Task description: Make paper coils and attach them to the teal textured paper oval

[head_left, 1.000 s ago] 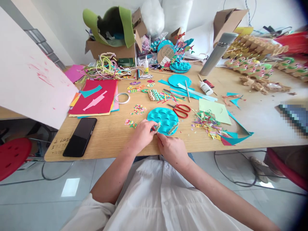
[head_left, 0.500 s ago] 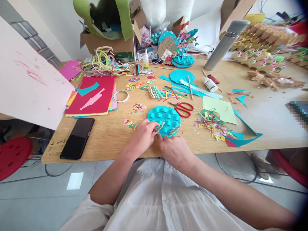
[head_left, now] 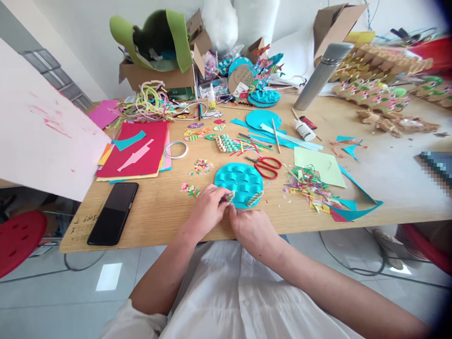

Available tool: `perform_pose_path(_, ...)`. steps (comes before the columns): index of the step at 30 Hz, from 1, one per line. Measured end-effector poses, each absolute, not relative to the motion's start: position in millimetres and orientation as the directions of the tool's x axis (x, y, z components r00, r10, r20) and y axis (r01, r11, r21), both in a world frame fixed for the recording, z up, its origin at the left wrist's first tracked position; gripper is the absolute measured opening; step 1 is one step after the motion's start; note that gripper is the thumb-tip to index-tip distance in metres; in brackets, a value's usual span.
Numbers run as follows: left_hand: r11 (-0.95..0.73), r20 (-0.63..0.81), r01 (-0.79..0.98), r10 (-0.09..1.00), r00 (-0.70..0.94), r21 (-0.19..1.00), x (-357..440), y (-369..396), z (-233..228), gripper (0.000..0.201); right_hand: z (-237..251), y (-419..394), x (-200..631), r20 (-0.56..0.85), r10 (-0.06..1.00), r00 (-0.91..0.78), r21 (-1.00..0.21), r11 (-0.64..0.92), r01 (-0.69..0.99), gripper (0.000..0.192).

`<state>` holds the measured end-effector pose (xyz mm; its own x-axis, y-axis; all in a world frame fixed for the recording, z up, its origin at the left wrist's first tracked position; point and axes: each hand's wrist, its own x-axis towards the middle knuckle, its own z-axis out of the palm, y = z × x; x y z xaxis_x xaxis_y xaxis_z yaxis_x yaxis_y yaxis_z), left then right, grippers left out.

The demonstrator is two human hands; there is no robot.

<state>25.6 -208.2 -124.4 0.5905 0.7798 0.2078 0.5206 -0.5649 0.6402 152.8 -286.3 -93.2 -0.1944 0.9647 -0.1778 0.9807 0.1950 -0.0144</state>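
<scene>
A round turquoise paper disc (head_left: 238, 178) with rows of raised paper scallops lies flat near the table's front edge. My left hand (head_left: 211, 205) is at its lower left, thumb and fingers pinched on a pale green twisted strip (head_left: 230, 196). A second twisted strip (head_left: 255, 199) rests on the disc's lower right. My right hand (head_left: 249, 226) is closed at the disc's near edge, close beside my left fingertips; whatever its fingers hold is hidden. Red-handled scissors (head_left: 267, 167) lie just right of the disc. Small coloured paper dots (head_left: 202, 166) are heaped to the left.
A black phone (head_left: 113, 213) and stacked coloured paper (head_left: 136, 160) lie on the left. Paper scraps (head_left: 310, 181) spread on the right. Farther back are a white glue bottle (head_left: 304, 130), a grey thermos (head_left: 320, 77), paper fish (head_left: 193, 138) and another turquoise disc (head_left: 263, 119).
The view has tilted up slightly, so the table sits lower. My left fingers and the strip they pinch have shifted slightly toward the disc's near edge; my right hand stays beside them.
</scene>
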Motion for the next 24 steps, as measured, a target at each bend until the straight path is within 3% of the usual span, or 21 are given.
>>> perform_pose_path(15, -0.474, 0.185, 0.524, 0.84, 0.51, 0.708, 15.7, -209.8, -126.8, 0.022, -108.9, -298.9, 156.8, -0.054, 0.992, -0.111, -0.114, 0.104, 0.988, 0.031)
perform_pose_path(19, -0.425, 0.163, 0.508, 0.862, 0.481, 0.749, 12.2, -209.5, -124.2, 0.026, -114.6, -307.4, 161.5, 0.094, 0.988, -0.126, -0.166, 0.14, 0.976, 0.029)
perform_pose_path(24, -0.375, 0.16, 0.422, 0.872, 0.462, 0.826, 12.2, -207.2, -123.9, 0.024, -105.1, -318.7, 174.1, 0.462, 0.878, -0.122, -0.284, 0.277, 0.918, 0.028)
